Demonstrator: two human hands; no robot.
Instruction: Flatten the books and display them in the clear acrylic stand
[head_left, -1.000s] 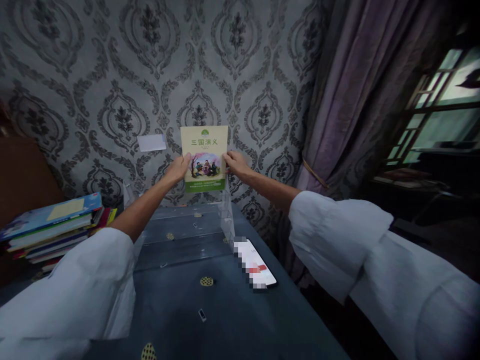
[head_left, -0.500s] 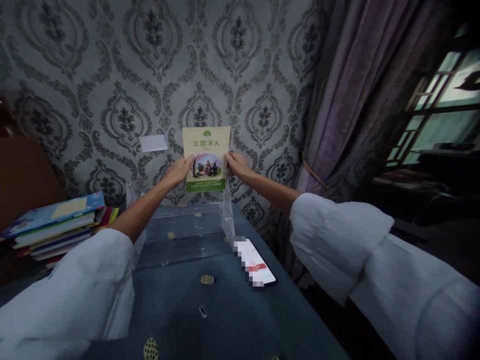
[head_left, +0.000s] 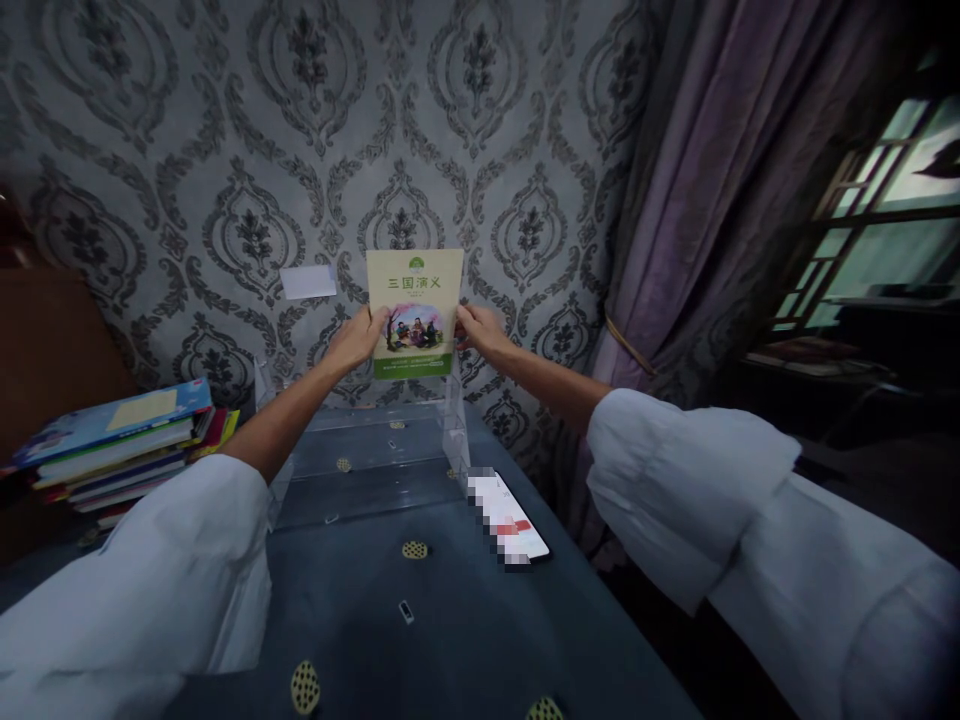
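Head view: book barely shifted, upright toward far edge of surface.
Left hand, right hand: fingers pinching opposite sides, grip unchanged.

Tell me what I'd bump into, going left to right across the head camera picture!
Stack of books → white rectangle → left hand → cream-and-green book → right hand → purple curtain → window.

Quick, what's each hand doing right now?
Left hand: closed on the book, gripping its left edge.
Right hand: closed on the same book, gripping its right edge.
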